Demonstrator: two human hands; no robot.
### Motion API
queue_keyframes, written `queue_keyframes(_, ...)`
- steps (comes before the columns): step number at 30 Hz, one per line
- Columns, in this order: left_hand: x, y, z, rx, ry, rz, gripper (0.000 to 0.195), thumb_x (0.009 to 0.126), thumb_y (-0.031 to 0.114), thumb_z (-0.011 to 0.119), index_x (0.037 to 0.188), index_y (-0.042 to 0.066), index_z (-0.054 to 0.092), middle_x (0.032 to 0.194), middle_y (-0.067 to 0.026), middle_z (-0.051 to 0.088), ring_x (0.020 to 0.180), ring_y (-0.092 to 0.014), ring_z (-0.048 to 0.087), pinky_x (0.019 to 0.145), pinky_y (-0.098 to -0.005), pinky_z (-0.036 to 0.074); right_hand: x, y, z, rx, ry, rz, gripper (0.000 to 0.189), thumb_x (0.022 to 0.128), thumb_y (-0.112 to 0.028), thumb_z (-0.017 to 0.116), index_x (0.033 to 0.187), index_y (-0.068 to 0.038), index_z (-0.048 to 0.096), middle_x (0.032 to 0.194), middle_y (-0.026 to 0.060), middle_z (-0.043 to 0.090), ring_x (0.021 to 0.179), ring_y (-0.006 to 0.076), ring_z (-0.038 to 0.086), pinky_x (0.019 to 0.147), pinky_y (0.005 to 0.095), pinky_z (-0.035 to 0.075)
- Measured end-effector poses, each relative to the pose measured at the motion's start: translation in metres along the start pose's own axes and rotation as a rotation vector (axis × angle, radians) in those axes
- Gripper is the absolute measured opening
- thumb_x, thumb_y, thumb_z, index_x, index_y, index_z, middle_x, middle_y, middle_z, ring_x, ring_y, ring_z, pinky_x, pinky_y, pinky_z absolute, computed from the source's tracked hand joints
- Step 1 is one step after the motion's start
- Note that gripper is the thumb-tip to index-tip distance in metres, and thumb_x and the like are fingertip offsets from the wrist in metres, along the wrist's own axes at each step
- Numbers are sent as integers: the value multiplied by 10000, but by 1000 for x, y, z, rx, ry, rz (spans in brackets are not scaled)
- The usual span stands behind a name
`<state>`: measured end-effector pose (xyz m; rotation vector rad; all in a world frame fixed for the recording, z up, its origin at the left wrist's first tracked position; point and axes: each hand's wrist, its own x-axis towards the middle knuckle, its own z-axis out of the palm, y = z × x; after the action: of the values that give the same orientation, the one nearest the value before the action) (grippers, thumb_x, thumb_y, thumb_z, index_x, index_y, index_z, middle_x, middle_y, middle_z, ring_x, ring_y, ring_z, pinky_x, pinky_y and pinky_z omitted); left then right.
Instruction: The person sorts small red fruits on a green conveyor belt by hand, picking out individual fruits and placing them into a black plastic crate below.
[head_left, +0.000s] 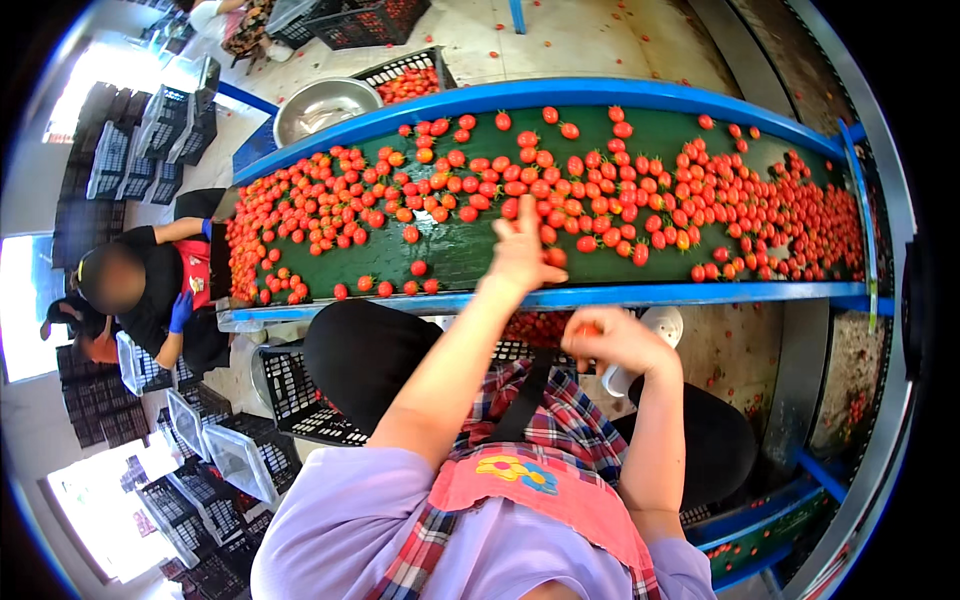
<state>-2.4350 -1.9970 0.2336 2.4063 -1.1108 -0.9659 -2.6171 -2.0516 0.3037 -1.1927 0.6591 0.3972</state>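
Note:
Many small red and orange cherry tomatoes (697, 187) lie spread over a green conveyor belt (465, 251) in front of me. My left hand (523, 251) reaches over the belt's near side with its fingers apart, among the tomatoes; whether it touches one is hard to tell. On the near side of the blue rail (585, 295), my right hand (616, 339) is curled around a red tomato (589, 330). Below it, a black crate holding tomatoes (534, 328) stands between my knees, partly hidden by my hands and apron.
A steel bowl (328, 112) and a black crate of tomatoes (442, 67) stand beyond the far rail. At the belt's left end is a co-worker in blue gloves (180, 311). Stacked crates (161, 135) stand farther left. A metal frame (896, 322) bounds the right side.

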Motion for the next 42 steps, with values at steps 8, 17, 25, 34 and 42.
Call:
queue_keyframes(8,78,74,20,1,248,387,576,763,122,624,1276,88,364,1289,-268,294,999,-419,530,833,-430,478,34,75,4,-533,543,113,477,718,-381,688,988,3,602,927,186,639,872,268,632,782,359,495)
queue_keyframes(17,125,-35,-99,615,55,42,535,811,373,552,1282,141,452,1293,-128,464,1209,-371,414,950,-481,379,8,20,-36,-34,444,-247,310,779,-285,638,953,-29,616,878,159,644,771,299,626,730,364,477)
queue_keyframes(25,100,86,27,654,177,842,353,823,298,511,1099,79,506,1304,-142,398,1246,-332,334,1017,-497,279,58,38,-86,-928,1028,-106,648,751,-408,629,1290,-139,393,1379,146,297,1266,364,272,949,583,311)
queue_keyframes(34,119,57,-4,590,231,193,670,848,584,400,1411,278,203,1491,-54,124,1364,-344,57,1000,-662,82,-13,52,-205,-1335,846,310,677,847,-577,410,1413,-292,171,1486,11,123,1355,253,154,972,639,257)
queue_keyframes(42,15,79,2,323,64,-266,922,720,553,614,1425,205,132,1430,-285,43,1254,-481,245,932,-547,355,-51,52,-205,-1146,669,297,799,795,-488,559,1418,-190,156,1414,192,195,1185,392,380,914,482,419)
